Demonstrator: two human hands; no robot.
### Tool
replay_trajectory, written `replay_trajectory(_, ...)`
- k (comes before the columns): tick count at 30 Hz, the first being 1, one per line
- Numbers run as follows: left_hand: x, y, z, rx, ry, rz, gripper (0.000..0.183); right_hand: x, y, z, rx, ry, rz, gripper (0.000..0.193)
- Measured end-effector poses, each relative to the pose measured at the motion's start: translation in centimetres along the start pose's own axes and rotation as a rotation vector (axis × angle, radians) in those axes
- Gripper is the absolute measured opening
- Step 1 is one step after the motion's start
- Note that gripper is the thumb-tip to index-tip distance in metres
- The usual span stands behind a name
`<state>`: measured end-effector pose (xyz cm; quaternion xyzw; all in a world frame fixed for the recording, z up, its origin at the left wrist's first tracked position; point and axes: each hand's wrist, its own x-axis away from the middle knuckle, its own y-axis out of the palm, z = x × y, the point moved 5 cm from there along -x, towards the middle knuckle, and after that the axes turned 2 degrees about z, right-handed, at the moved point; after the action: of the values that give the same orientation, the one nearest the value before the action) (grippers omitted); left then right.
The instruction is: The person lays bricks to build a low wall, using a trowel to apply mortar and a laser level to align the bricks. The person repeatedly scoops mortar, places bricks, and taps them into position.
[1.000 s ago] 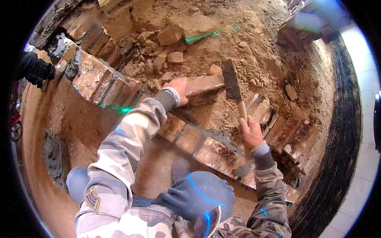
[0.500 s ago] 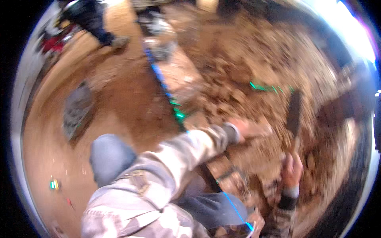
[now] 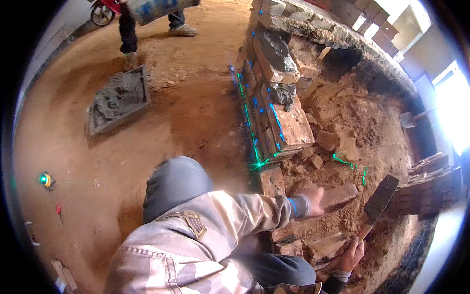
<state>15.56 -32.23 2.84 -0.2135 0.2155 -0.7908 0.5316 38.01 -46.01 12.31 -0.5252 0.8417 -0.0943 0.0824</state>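
Observation:
My left hand [image 3: 313, 200] is closed on the near end of a loose, dusty brick [image 3: 341, 197], which lies over the rubble and earth beside the low brick wall. My right hand [image 3: 350, 254] grips the wooden handle of a trowel [image 3: 381, 200]. The trowel's dark, flat, squarish blade tilts up and to the right, above the soil and apart from the brick. Left of my left hand runs the wall [image 3: 291, 125], with grey mortar [image 3: 275, 51] on its farther bricks. Green and blue laser lines fall along its edge.
A tray of wet mortar [image 3: 119, 100] stands on the earth floor at left. Beyond it a person [image 3: 128, 29] carries a bucket [image 3: 159, 9]. A lit laser level [image 3: 46, 180] sits at far left. Stacked bricks [image 3: 426, 188] rise at right; broken bricks [image 3: 327, 140] lie behind the wall.
My view has shifted and sharpened, bringing the mortar tray and the person with the bucket further into sight. The trowel blade now leans to the right. My left hand still has the brick.

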Motion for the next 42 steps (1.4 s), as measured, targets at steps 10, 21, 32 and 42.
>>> replay_trajectory(10, 3.4, -4.6, 0.6, 0.313, 0.041, -0.122, 0.070, 4.5, 4.0, -11.6, 0.080, -0.070, 0.172, 0.019)
replay_trajectory(21, 2.9, -5.2, -0.7, 0.218, 0.134, 0.152, 0.070, 4.7, 8.6, -13.7, 0.415, -0.073, 0.074, 0.020)
replay_trajectory(32, -1.6, -4.6, -2.9, -0.262, 0.093, 0.058, 0.058, 3.2, 3.5, -8.2, 0.792, -0.218, -0.140, 0.018)
replay_trajectory(42, -0.6, -1.6, -5.4, -0.148, 0.043, -0.025, 0.066, 2.9, 2.6, -2.0, 0.728, -0.166, -0.159, 0.023)
